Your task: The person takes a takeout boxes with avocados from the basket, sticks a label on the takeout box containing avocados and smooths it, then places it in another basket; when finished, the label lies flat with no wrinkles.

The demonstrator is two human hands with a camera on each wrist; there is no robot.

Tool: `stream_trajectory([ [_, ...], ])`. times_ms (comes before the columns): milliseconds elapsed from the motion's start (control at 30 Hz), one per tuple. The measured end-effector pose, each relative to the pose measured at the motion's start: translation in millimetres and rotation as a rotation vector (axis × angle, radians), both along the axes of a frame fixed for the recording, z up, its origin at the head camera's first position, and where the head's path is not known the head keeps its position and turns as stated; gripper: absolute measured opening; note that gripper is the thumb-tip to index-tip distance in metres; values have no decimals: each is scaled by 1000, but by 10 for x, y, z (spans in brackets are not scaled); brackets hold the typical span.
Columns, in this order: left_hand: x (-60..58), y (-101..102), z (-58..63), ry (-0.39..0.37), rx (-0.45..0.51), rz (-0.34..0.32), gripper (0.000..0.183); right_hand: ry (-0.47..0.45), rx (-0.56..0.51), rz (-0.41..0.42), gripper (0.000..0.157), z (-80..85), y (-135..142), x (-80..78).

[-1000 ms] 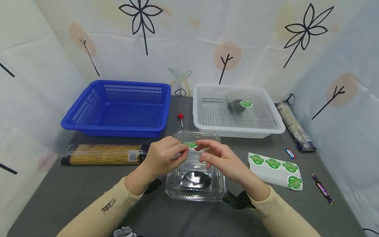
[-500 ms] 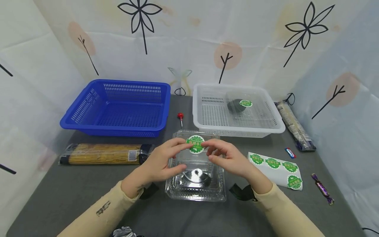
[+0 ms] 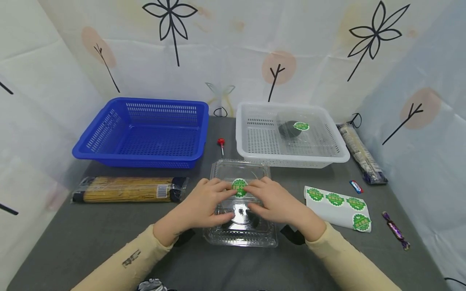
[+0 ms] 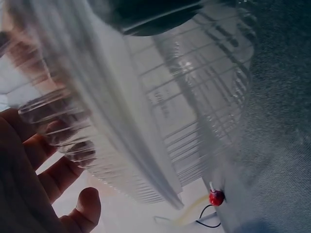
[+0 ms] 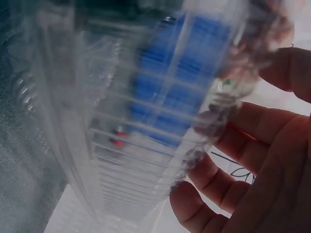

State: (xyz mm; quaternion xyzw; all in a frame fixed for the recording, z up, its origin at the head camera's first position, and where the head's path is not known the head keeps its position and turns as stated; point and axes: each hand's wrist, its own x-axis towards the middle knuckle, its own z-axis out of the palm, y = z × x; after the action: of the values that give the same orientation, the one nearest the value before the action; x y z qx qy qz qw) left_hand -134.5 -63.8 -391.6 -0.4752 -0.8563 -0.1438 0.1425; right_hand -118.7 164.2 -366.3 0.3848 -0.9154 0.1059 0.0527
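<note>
A clear plastic clamshell box (image 3: 241, 239) lies closed at the middle of the table, with a dark, rounded thing (image 3: 251, 221) inside it. On its lid is a round green-and-white sticker (image 3: 239, 187). My left hand (image 3: 204, 205) rests on the lid with fingers extended, the fingertips at the sticker's left edge. From the other side my right hand (image 3: 279, 204) touches the sticker's right edge, its fingers also extended. Both wrist views show fingers (image 4: 60, 177) and fingers (image 5: 252, 145) against the ribbed top of the box.
Behind stand a blue basket (image 3: 142, 159) and a white basket (image 3: 255, 139) holding another stickered clear box (image 3: 320, 139). Noodles in a pack (image 3: 127, 190) lie left. A sticker sheet (image 3: 335, 214), small candies (image 3: 396, 230) and a long package (image 3: 362, 153) lie right. A lollipop (image 3: 221, 142) lies between the baskets.
The sticker, earlier held up between both hands, has come down onto the lid. Both hands have lowered, and the left fingers have straightened from their pinch.
</note>
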Motion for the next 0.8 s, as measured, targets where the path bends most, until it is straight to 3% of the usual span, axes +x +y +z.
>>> stream_trajectory([
  [333,-3,35,-121,36,-39,25,57,85,99,-12,40,-80,-18,0],
  [533,-2,11,-170,93,13,24,53,114,168,10,42,-92,30,11],
  [733,-10,-20,-203,112,72,15,46,90,96,23,35,-119,132,6],
  [800,-7,-41,-218,109,116,6,41,58,25,28,33,-125,180,4],
])
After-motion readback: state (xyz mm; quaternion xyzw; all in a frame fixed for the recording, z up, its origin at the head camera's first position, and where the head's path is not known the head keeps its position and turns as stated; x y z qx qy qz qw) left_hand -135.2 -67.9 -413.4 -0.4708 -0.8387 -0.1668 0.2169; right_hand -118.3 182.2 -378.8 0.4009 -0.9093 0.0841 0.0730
